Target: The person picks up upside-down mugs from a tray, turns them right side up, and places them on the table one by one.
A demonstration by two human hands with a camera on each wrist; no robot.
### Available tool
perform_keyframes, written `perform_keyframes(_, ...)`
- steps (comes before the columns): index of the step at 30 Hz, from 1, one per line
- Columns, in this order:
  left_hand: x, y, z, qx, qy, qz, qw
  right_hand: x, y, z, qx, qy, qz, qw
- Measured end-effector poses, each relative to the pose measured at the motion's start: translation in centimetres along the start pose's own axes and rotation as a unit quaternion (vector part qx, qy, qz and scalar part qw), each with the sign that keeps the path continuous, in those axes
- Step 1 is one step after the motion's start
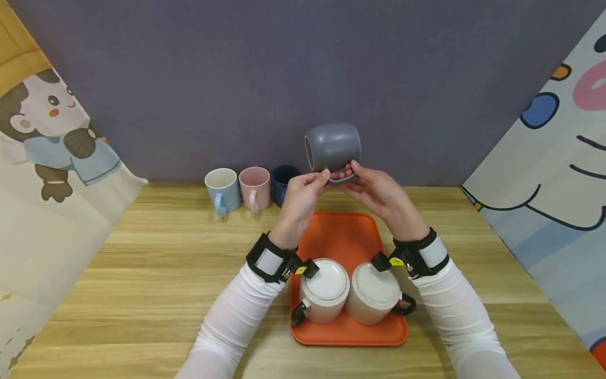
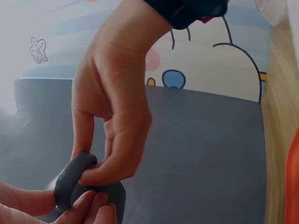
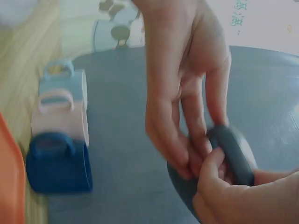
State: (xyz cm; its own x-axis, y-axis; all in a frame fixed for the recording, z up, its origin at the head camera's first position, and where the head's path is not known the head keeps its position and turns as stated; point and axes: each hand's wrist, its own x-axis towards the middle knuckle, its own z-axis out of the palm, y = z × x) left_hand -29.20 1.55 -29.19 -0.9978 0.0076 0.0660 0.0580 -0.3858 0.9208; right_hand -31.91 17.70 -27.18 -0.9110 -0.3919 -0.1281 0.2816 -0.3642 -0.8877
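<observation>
A grey mug [image 1: 333, 145] is held up in front of the dark back wall, tipped on its side with its mouth to the left and its handle downward. My left hand [image 1: 301, 202] pinches one end of the handle [image 2: 70, 179] between thumb and fingers. At the other end, my right hand [image 1: 384, 199] grips the same handle, some fingers passing through the loop. Both wrist views show the two hands meeting at this handle; much of the mug's body is hidden there.
Below the arms, an orange tray [image 1: 341, 231] bears two upside-down white mugs [image 1: 326, 287] with black handles. Along the back wall stand a light blue mug [image 1: 223, 189], a pink mug [image 1: 255, 188] and a dark blue mug [image 1: 282, 181], left of the tray.
</observation>
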Motion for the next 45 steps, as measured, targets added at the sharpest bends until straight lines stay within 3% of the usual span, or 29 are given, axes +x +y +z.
perform_keyframes(8,0.1,-0.1,-0.1,-0.009,-0.005,0.0,1.0,0.0,0.1,0.4,0.103,-0.035,0.006,0.994)
perform_keyframes(13,0.2,-0.2,0.0,-0.012,-0.011,-0.008,0.9998,0.2,0.1,0.7,0.187,-0.015,0.021,0.982)
perform_keyframes(20,0.3,-0.3,0.0,-0.027,-0.016,-0.018,0.9994,0.1,-0.3,0.7,0.261,0.002,0.043,0.964)
perform_keyframes(29,0.9,-0.5,-0.3,-0.047,-0.026,-0.032,0.998,0.2,-0.8,0.7,0.248,-0.004,0.043,0.968)
perform_keyframes(36,1.3,0.1,-1.9,-0.013,-0.032,-0.054,0.9979,0.8,-1.1,0.3,0.222,0.003,0.037,0.974)
perform_keyframes(41,1.1,0.8,-3.3,0.065,-0.004,-0.015,0.9977,1.5,-1.0,0.0,0.198,0.021,0.038,0.979)
perform_keyframes(45,0.7,0.9,-4.1,0.135,0.049,0.043,0.9887,2.0,-0.8,-0.4,0.18,0.035,0.042,0.982)
